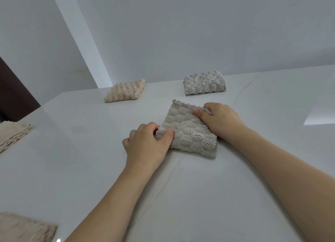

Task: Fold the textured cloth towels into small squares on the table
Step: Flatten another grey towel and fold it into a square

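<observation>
Both hands pinch a folded grey textured towel (188, 131) mid-table (199, 196), the left hand (148, 143) gripping its left corner, the right hand (219, 120) its far-right corner.

The grey towel (188, 131) was fluffy, ribbed cloth. The white worktop (90, 142) looked smooth and faintly glossy.

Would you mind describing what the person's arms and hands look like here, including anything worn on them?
Both forearms are bare as far as the picture shows them: no sleeves in view. The left hand and right hand wear no gloves, and no rings, watch or bracelet show. The nails that show are short and unpainted.
</observation>
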Demonstrator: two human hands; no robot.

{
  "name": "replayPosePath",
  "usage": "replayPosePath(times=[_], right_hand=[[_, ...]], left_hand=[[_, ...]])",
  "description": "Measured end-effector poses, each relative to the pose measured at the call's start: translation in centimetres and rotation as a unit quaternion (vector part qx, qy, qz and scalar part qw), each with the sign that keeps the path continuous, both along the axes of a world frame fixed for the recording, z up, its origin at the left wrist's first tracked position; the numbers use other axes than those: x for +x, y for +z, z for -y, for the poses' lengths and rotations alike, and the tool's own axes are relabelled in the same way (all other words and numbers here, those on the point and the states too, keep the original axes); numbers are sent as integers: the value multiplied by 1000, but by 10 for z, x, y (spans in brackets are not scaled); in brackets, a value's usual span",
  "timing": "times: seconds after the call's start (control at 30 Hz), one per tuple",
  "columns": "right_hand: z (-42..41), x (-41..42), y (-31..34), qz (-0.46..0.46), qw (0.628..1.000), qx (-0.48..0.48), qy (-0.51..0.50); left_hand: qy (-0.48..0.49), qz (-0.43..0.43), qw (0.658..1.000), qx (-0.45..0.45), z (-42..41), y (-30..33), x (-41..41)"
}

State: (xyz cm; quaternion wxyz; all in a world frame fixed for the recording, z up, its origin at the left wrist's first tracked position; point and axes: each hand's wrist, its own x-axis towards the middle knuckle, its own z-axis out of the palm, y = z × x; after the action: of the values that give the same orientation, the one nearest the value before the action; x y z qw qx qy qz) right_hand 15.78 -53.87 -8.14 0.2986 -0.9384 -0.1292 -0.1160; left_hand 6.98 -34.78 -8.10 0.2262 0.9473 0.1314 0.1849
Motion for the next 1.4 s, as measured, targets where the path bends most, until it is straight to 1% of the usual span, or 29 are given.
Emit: replayPosePath(times=[0.13, 0.2, 0.3, 0.4, 0.5, 0.6, 0.7, 0.77, 0.8, 0.87, 0.9, 0.93, 0.97, 1.0, 1.03, 1.07, 1.1, 1.17, 1.2, 1.33, 1.4], right_hand=[[0, 2, -2, 6, 1000, 1, -7], [-1, 2, -2, 4, 1000, 3, -9], [-1, 2, -1, 1, 1000, 4, -11], [-1, 3, -2, 6, 1000, -1, -15], [-2, 2, -2, 9, 1000, -6, -17], [-2, 1, -1, 8, 1000, -13, -18], [-2, 0, -1, 7, 999, -29, -26], [-3, 0, 0, 4, 999, -39, -27], [-3, 0, 0, 1, 999, -39, -26], [-2, 0, 1, -11, 999, -28, -22], [-2, 1, 2, -18, 999, -22, -19], [-2, 1, 2, -24, 999, -18, -18], [-2, 1, 2, -28, 999, -16, -19], [-2, 1, 2, -30, 999, -14, -20], [-2, 1, 1, -31, 999, -11, -20], [-2, 1, 1, -31, 999, -8, -19], [-2, 1, 1, -33, 999, -3, -17], [-3, 0, 3, -39, 999, 5, -17], [-3, -1, 4, -39, 999, 11, -20], [-4, -2, 3, -31, 998, 36, -34], [-6, -2, 3, -29, 999, 22, -39]], left_hand=[[-24, 88, 994, 64, 3, -3, -2], [-50, 125, 988, 70, 4, -5, -2], [-104, 155, 982, 34, 4, -6, -2], [-150, 149, 977, -33, 4, -3, -7], [-122, 101, 982, -99, 2, -1, -6], [-73, 52, 988, -128, 1, 1, -1], [-41, 75, 976, -202, 0, 3, 1], [-18, 88, 971, -220, -2, 4, 1], [-12, 79, 977, -197, -2, 4, 1], [-2, 74, 993, -96, 0, 2, 0], [-8, 94, 995, -42, 1, 3, -3], [-39, 132, 991, -4, 4, 5, -7], [-100, 170, 980, 17, 9, 8, -12], [-173, 191, 966, 29, 16, 10, -19], [-238, 189, 952, 42, 25, 10, -24], [-277, 170, 943, 64, 33, 8, -28], [-287, 144, 943, 85, 41, 5, -29], [-251, 89, 957, 113, 52, 0, -26], [-226, 77, 964, 120, 53, -2, -23], [-172, 82, 971, 143, 53, -4, -18], [-151, 75, 974, 153, 53, -3, -19]])
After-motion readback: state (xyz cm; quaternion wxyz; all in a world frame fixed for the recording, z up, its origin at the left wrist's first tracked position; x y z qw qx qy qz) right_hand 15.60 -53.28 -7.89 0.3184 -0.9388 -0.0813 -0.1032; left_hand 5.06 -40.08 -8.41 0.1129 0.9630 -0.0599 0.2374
